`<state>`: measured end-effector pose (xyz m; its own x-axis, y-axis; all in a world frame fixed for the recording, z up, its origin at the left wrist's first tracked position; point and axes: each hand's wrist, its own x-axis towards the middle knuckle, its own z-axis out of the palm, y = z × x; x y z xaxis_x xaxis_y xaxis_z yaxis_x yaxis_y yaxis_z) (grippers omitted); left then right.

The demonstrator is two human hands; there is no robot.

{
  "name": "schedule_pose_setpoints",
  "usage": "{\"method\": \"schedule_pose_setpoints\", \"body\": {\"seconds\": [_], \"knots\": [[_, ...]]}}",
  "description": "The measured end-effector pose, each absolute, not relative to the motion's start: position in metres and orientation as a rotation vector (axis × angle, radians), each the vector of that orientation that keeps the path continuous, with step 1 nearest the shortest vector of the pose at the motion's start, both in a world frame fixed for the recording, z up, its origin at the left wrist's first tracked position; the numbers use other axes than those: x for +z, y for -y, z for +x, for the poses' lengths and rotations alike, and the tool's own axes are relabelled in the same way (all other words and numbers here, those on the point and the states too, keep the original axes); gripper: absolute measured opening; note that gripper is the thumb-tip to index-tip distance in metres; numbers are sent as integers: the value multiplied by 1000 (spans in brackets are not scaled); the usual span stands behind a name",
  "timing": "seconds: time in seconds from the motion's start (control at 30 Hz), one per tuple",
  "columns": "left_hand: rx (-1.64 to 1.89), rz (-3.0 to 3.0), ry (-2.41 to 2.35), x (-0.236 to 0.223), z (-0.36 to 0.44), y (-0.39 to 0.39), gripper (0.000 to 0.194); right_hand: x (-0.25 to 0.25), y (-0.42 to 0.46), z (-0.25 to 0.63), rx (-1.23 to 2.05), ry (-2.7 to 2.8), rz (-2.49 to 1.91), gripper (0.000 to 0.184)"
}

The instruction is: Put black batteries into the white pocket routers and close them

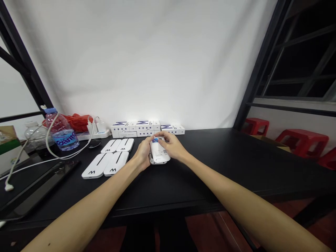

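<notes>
My left hand (pixel 143 154) and my right hand (pixel 168 146) grip a white rounded electronic device (pixel 159 154) from both sides, above the black table (pixel 199 175). Its upper face has a label with a QR-like code, and a grey underside or second shell (pixel 154 162) shows beneath it. Just left of my left hand lie several white rounded cases with a black stripe and an M logo (pixel 116 163), set out in two rows. The nearest one is a short distance from my left wrist.
White boxes with blue M marks (pixel 135 128) are stacked at the back. To the left are a power strip with chargers (pixel 96 133), a black mouse (pixel 94 143), a water bottle (pixel 62 131), a red bag (pixel 77 122), white cables and a dark tablet (pixel 36 185). Red stools (pixel 301 141) stand at right.
</notes>
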<state>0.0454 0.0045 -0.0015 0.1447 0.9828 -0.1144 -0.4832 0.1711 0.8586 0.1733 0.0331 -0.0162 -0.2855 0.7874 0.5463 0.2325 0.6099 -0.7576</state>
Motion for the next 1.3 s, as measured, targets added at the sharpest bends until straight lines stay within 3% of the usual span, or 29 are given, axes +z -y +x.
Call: {"method": "schedule_pose_setpoints", "body": {"seconds": [0.33,0.5,0.6,0.73,0.97,1.13,1.3], "knots": [[1314,857,-846,0,46,-1,8,-13,-23,170,634,1827,-829,18],[1369,997,-873,2,44,1,9,-14,-30,174,889,1555,-999,29],[1388,1046,-935,0,44,1,14,-15,-32,175,983,1562,-1099,47],[1347,1061,-893,-1,44,1,22,-13,-28,174,768,1689,-1000,43],[1413,1200,-873,2,44,4,19,-7,-22,175,435,1773,-914,41],[1496,1149,-978,0,46,2,18,-10,-24,173,779,1669,-957,43],[1669,978,-1125,2,35,-7,19,-16,-21,168,1031,1807,-1054,57]]}}
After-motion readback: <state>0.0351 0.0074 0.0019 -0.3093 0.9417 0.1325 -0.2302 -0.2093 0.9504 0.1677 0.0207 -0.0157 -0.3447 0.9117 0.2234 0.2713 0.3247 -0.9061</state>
